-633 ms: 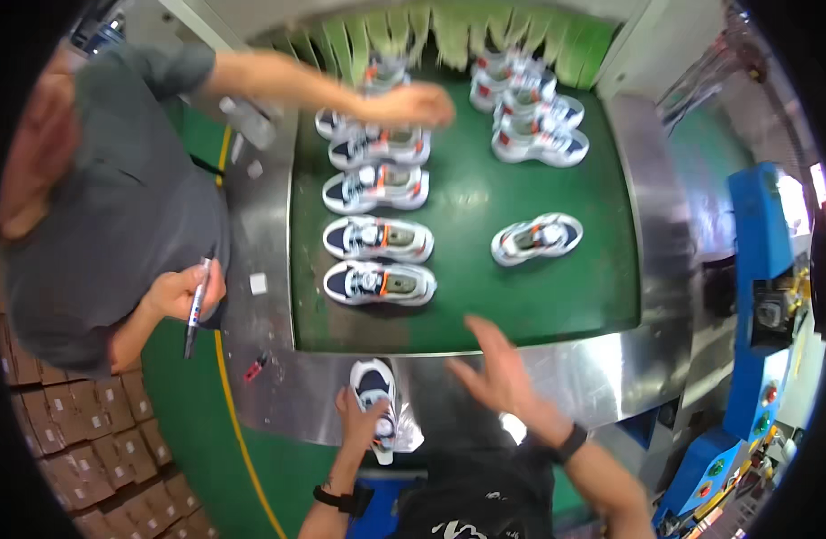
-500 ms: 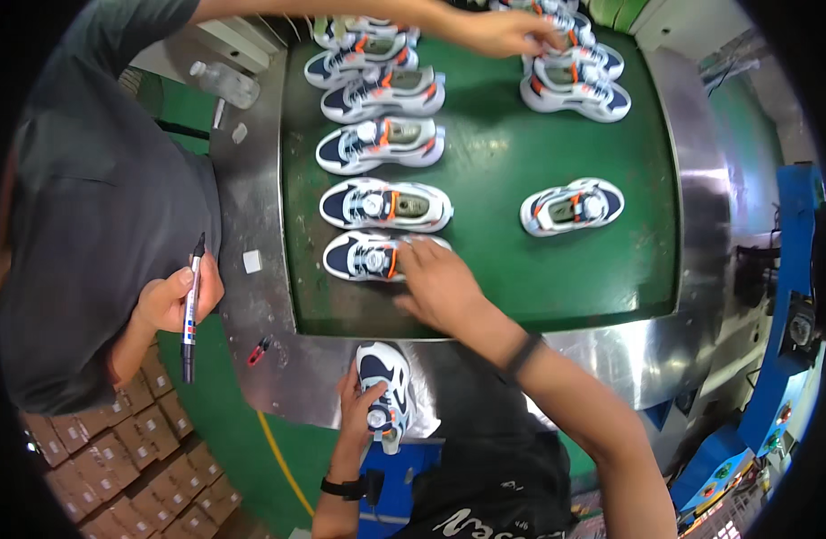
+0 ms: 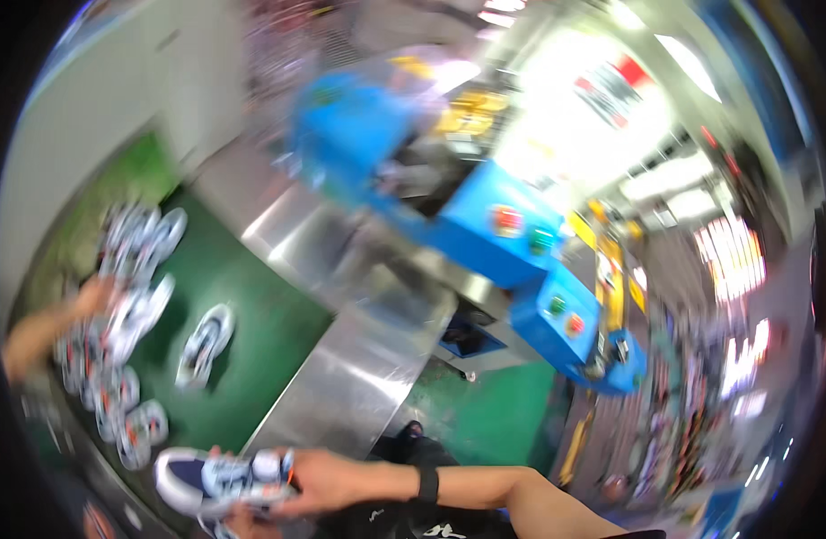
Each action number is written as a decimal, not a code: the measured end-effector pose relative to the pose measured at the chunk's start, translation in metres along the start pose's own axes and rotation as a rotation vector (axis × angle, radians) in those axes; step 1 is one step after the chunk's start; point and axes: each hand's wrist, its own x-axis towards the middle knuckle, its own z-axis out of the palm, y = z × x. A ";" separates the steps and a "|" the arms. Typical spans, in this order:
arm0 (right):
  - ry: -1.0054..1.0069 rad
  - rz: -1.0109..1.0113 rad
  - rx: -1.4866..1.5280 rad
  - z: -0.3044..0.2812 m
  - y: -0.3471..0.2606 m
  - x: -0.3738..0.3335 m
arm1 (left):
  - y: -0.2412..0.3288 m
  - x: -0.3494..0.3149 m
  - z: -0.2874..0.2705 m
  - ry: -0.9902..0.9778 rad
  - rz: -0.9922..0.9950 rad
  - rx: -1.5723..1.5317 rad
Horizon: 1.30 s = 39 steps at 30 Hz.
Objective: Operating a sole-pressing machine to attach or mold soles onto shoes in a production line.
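Observation:
My right hand (image 3: 328, 483) is closed around the heel end of a white and navy sneaker (image 3: 187, 478) with orange and light blue trim, held above the near edge of the work table. Just below it, at the lower edge, my left hand (image 3: 251, 523) is partly hidden and blurred. Its fingers are closed by a second sneaker (image 3: 217, 528), of which only a strip shows. On the green table top (image 3: 274, 328) one sneaker (image 3: 205, 346) lies alone, with several more sneakers (image 3: 126, 409) in a row to its left.
At the left, another person's hand (image 3: 94, 296) is among the sneakers. A steel border (image 3: 346, 368) edges the table. Blue machine boxes (image 3: 494, 220) with red and green buttons stand beyond it, and green floor (image 3: 485, 413) shows at the right.
The view has swung right and blurred. My right hand, earlier on a sneaker in the row, now holds a sneaker up near my left hand. The other person's hand is among the shoes.

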 end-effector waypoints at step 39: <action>1.542 0.089 0.980 -0.384 0.079 -0.612 | -0.210 -0.084 0.568 -1.276 -0.444 0.589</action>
